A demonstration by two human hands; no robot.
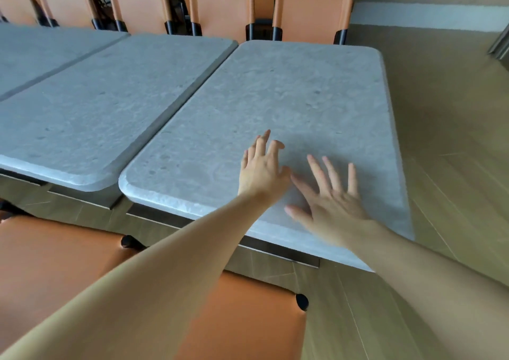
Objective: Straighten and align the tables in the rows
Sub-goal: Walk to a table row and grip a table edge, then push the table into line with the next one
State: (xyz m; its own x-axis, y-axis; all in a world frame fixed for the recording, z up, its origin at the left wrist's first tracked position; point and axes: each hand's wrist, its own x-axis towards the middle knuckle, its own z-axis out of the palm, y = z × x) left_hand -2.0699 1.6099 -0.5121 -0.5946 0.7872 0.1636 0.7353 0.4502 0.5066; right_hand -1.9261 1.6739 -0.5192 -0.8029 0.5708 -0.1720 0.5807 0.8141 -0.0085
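Grey stone end table [289, 90] (row's 3 o'clock end): my left hand [261, 172] and right hand [333, 208] above it, fingers spread, gripping nothing.

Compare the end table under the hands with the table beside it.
The grey stone-look end table sticks out nearer the camera than the neighbouring grey table. Both hands, left and right, are over the end table; none over the neighbour. Both share rounded corners and speckled tops.

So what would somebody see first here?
Two bare hands, left hand and right hand, spread open over the end table. More grey tables line up to its left, with orange chairs behind them.
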